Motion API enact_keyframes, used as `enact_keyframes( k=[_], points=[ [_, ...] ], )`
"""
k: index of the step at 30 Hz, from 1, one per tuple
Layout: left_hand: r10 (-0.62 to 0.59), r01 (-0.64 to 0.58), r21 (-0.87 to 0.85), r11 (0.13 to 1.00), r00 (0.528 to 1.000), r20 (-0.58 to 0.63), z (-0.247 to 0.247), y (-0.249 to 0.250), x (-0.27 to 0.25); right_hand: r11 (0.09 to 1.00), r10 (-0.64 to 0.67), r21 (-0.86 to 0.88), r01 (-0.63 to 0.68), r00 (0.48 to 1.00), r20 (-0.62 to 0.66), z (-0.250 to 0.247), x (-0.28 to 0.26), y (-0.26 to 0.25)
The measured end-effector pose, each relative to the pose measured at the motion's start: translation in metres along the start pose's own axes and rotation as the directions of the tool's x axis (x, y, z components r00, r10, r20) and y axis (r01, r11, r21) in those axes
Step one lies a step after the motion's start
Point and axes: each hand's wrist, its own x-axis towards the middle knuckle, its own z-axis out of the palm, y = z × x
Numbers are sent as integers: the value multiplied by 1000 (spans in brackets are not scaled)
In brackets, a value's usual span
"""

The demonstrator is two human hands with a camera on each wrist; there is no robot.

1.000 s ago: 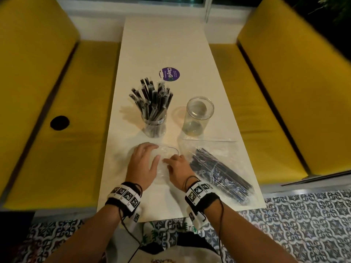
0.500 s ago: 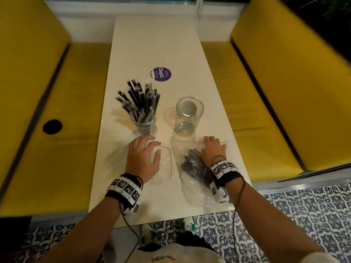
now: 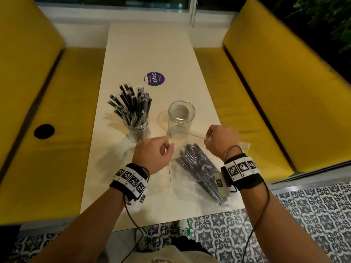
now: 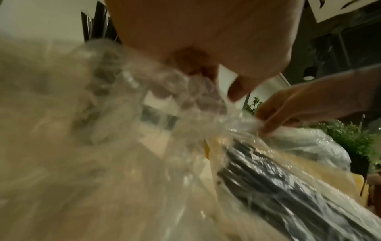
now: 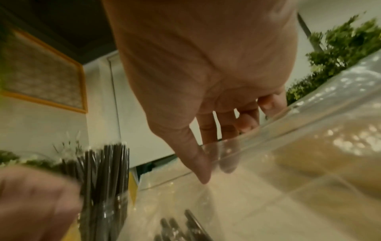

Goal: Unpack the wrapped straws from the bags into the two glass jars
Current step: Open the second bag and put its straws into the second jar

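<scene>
— Clear plastic, that is what both hands are working at. Nearest us the full bag (image 3: 197,173) lies on the tabletop (image 3: 152,50), its dark wrapped straws (image 3: 199,168) bundled inside with their far ends towards the mouth.

— And the hands themselves?

— Well apart, each clamped on the bag's open edge. The left hand (image 3: 153,156) pinches the left end of the mouth, the right hand (image 3: 221,141) pinches the right end, and the rim is stretched taut between them. Under the left wrist there seems to be a second, emptied bag (image 3: 163,188); I can't tell whether the left fingers have caught some of that film too.

— So what makes this step go well?

— I'd say keep the mouth wide, then free one hand to reach in and gather the straws as a bundle rather than tipping them loose. The film is slippery and could fold shut once one side is let go.

— Where do they go?

— Just beyond the hands stands the empty jar (image 3: 181,115), on the right. The left jar (image 3: 137,128) beside it is already packed with straws. The empty one looks light, so lowering the bundle in upright and gently should keep it from toppling.
</scene>
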Motion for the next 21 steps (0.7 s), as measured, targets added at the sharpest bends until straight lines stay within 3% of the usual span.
enact_keyframes(
  k=[2,6,8,10,12,14,16,19,21],
  points=[
    [-117,76,188,979,969,219,4,-2,-3,997,-12,75,11,1000,12,-13,-5,1],
    [-228,20,396,918,844,486,17,-17,-13,954,-69,294,62,998,14,-26,-15,0],
    [-269,67,374,925,812,518,27,-30,-24,929,-89,361,86,996,-9,-27,-22,-3],
    [-289,178,265,948,834,471,34,-42,-35,903,-100,419,99,995,-21,-25,-30,-9],
    [-325,336,49,941,853,409,38,-53,-40,878,-103,468,100,995,-19,-21,-38,-18],
    [-409,516,-186,836,812,416,39,-60,-37,861,-89,502,79,996,-4,-13,-45,-27],
    [-481,651,-391,650,752,451,38,-57,-26,853,-63,519,54,998,-1,-3,-50,-37],
    [-490,694,-638,333,706,512,36,-47,-9,792,-44,609,-25,994,99,7,-56,-48],
    [-459,685,-663,303,714,528,34,-42,-4,699,-68,707,-104,975,211,8,-61,-53]
  ],
)
